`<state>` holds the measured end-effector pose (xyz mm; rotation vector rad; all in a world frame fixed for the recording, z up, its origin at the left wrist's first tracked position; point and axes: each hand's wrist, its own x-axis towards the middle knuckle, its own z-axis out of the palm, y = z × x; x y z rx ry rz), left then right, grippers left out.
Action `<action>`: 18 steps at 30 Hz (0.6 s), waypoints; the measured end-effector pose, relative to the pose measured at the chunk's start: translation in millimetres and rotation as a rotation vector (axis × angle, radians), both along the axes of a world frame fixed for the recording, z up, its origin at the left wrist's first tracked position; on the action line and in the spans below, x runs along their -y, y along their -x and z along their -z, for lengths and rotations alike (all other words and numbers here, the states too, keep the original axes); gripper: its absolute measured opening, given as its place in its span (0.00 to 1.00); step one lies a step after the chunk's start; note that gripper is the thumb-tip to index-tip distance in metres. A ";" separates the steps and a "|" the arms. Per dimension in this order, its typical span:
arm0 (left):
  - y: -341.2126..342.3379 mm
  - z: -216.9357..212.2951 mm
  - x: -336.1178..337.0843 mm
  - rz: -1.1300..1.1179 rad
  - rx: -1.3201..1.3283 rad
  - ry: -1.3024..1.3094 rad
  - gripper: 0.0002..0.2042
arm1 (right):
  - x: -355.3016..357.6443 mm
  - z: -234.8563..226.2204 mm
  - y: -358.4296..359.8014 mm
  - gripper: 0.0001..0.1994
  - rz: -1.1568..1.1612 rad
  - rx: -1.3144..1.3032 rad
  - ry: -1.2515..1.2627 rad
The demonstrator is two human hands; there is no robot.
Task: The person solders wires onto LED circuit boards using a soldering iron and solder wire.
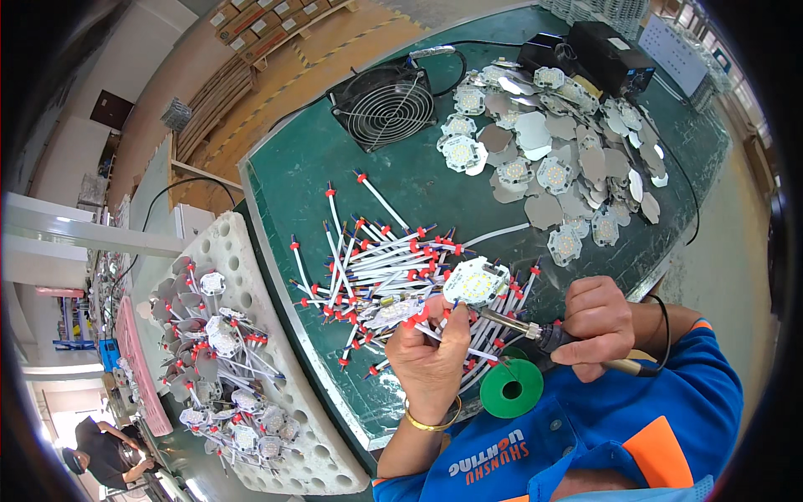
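Note:
My right hand point(597, 328) is wrapped round a soldering iron point(512, 325), its metal barrel slanting left to the lower edge of a round white LED board point(477, 281). My left hand point(428, 356) pinches a short white cable with a red ring point(416, 320), its end at that same board; whether tip and wire touch I cannot tell. Another LED board point(391, 313) lies beside the left fingers, on the heap of white cables point(381, 266) with red rings. Below the iron sits a green solder spool point(487, 393), close to my shirt.
A black fan point(385, 107) stands at the table's far edge. Loose LED boards point(554, 174) are piled at the far right, before a black box point(609, 57). On the left, a white foam slab point(314, 452) bears boards with cables point(244, 437). A person point(109, 452) is at the far lower left.

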<state>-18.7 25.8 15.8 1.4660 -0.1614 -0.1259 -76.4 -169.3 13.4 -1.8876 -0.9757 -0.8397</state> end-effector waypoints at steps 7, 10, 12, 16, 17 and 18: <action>-5.6 -1.3 -0.6 -0.034 -0.068 -0.024 0.06 | -1.2 8.9 -4.0 0.09 -0.024 -0.019 -0.086; -6.1 0.4 -2.7 0.000 -0.093 0.030 0.05 | 1.3 -0.3 -2.4 0.09 -0.094 0.005 -0.158; -7.3 0.5 -5.0 0.041 -0.136 0.075 0.06 | 3.6 -3.4 -4.2 0.09 -0.073 0.020 -0.145; -7.0 -0.3 -5.8 0.072 -0.091 0.010 0.05 | 9.2 -8.3 -8.3 0.10 -0.042 -0.004 -0.108; -7.1 -0.2 -5.4 0.078 -0.093 0.023 0.05 | 10.1 -11.2 -11.1 0.11 -0.011 0.010 -0.058; -6.7 -0.6 -4.7 0.086 -0.095 0.037 0.05 | 11.9 -15.2 -12.5 0.12 0.023 0.024 -0.006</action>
